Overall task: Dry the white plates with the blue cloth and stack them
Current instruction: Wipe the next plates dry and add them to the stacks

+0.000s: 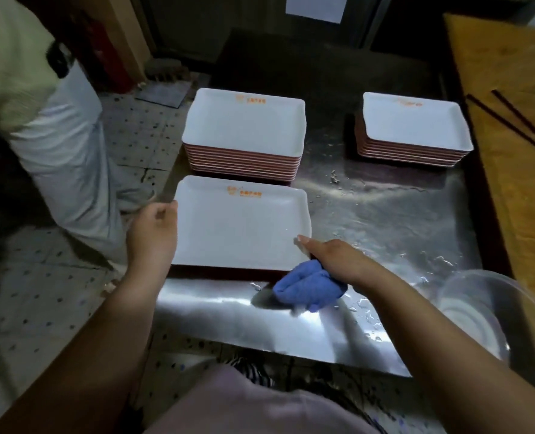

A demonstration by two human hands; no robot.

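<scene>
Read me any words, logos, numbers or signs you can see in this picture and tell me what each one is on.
Nothing can be read clearly.
Held plate: orange logo with a line of characters at the far rim, too blurred to read.
Left stack of plates: the same orange print on the top plate, blurred.
Right stack of plates: fainter orange print, unreadable.
Sheet of paper on the back wall: no text visible.

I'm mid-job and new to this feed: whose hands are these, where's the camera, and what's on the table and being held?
There is no machine: a person wears one camera on the head, looking down. The left hand grips the left edge of a white rectangular plate. The right hand holds the bunched blue cloth at that plate's near right corner. On the wet steel table stand two plate stacks, one behind the plate, one far right. A clear bowl sits near right.
</scene>
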